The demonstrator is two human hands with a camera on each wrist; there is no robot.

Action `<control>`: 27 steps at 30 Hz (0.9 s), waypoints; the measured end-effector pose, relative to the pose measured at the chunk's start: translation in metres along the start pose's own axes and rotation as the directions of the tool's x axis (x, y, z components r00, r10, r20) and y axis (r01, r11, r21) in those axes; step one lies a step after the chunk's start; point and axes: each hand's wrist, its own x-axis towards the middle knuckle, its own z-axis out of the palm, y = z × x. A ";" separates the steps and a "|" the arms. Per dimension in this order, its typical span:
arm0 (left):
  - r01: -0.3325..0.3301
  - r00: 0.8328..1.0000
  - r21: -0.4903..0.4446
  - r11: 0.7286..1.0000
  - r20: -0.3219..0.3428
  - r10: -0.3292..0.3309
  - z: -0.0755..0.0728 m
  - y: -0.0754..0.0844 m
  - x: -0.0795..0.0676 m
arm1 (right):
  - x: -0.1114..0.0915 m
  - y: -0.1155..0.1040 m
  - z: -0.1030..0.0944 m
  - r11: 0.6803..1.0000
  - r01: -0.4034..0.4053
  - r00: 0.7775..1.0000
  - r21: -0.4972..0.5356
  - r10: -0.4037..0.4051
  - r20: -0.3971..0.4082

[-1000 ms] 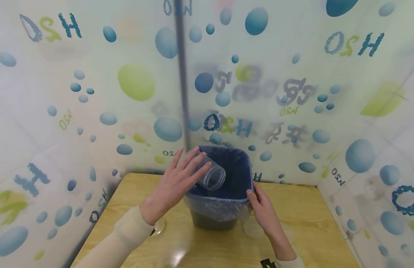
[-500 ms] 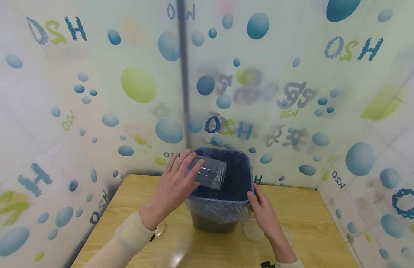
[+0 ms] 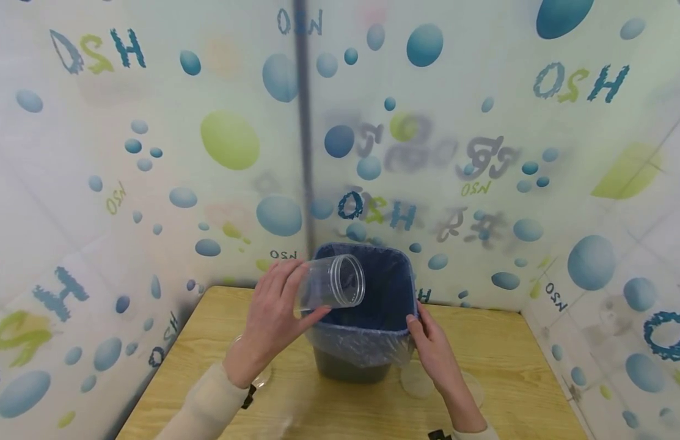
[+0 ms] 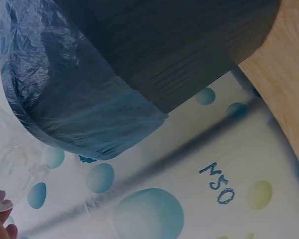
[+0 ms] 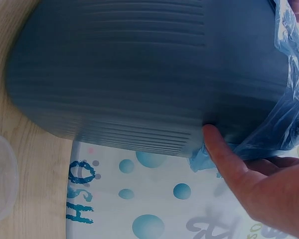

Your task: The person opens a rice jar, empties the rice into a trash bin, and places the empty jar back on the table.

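A clear plastic jar (image 3: 325, 283) lies on its side in the air over the left part of a dark trash can (image 3: 353, 360), its open mouth turned to the right. My left hand (image 3: 274, 302) grips the jar's base end, thumb below and fingers over the top. In the left wrist view the jar (image 4: 15, 169) shows at the left edge beside the fingertips. My right hand (image 3: 435, 345) holds the can's right rim through the blue plastic liner (image 3: 361, 345). The right wrist view has this hand (image 5: 269, 199) with its thumb on the can's outer wall.
The trash can stands upright on a light wooden table (image 3: 208, 342). Flat clear round discs, one (image 3: 418, 379) right of the can, lie on the table. Another clear round item (image 3: 264, 376) is partly hidden by my left wrist. Patterned curtains (image 3: 230, 140) enclose the table's back and sides.
My left hand has turned the jar from mouth-down in the can to nearly level and drawn it slightly left. Its fingers have closed round the jar. My right hand stays on the rim.
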 end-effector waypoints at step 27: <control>0.392 0.870 -0.348 0.852 -0.160 -0.466 -0.008 0.006 -0.063 | 0.001 0.002 0.001 1.000 -0.007 1.000 -0.015 0.007 -0.002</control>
